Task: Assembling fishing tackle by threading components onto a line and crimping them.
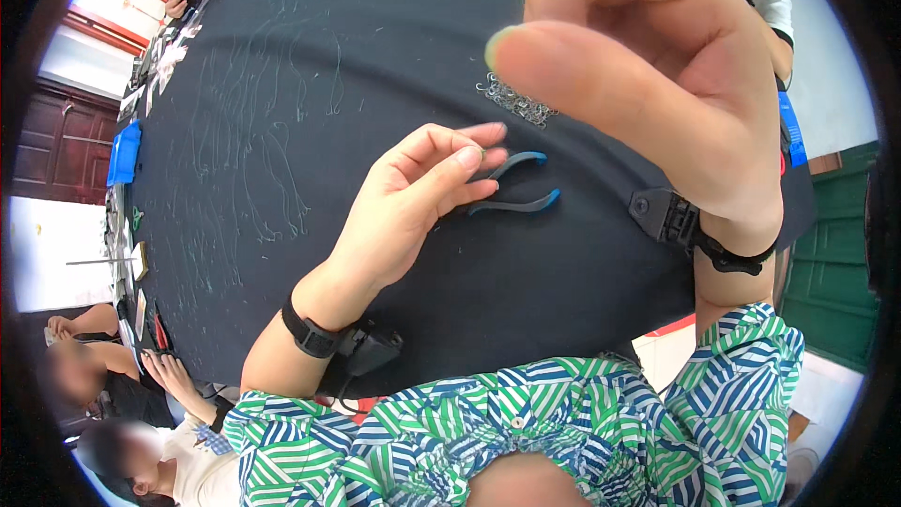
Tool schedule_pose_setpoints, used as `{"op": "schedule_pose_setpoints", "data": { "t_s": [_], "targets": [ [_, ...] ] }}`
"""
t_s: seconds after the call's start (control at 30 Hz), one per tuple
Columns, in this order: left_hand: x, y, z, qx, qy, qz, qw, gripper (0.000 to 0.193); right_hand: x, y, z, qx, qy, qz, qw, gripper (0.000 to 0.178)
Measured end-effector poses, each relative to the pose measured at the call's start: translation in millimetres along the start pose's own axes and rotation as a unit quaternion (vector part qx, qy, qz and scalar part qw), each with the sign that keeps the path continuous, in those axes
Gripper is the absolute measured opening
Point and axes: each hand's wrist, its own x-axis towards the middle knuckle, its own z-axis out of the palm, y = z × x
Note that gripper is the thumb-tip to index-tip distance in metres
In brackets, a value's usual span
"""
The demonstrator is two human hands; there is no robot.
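Note:
My left hand (418,178) is over the black cloth, thumb pressed to the index finger and the other fingers half curled. Whatever it pinches is too small to make out. Raised close to the camera, my right hand (666,75) is large in view, its fingers curled in behind the thumb; anything between them is hidden. Partly behind my left hand lie pliers (514,207) with dark, blue-tipped handles spread apart. Between my hands, a heap of small metal hooks (516,101) rests on the cloth, partly covered by my right thumb.
Many thin pale threads (282,178) are strewn across the left of the black tablecloth (535,291). Blue trays (124,152) sit at the table's left edge, near red-handled pliers (160,330). Other people are seated at the lower left, far left and upper right.

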Motion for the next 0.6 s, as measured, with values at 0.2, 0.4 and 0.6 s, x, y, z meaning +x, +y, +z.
{"op": "schedule_pose_setpoints", "data": {
  "t_s": [0.2,0.4,0.6],
  "targets": [
    [-1,0,-5,-0.015,-0.053,-0.056,0.997,0.006,-3,14,-3,0.011,0.001,0.011,1.000,0.016],
    [0,-1,-5,-0.023,-0.052,-0.038,0.998,0.006,-9,20,-8,0.019,0.007,0.013,1.000,0.016],
    [0,0,-4,-0.008,-0.065,-0.043,0.997,0.007,-15,24,-15,0.021,0.018,0.020,0.999,0.016]
  ]
}}
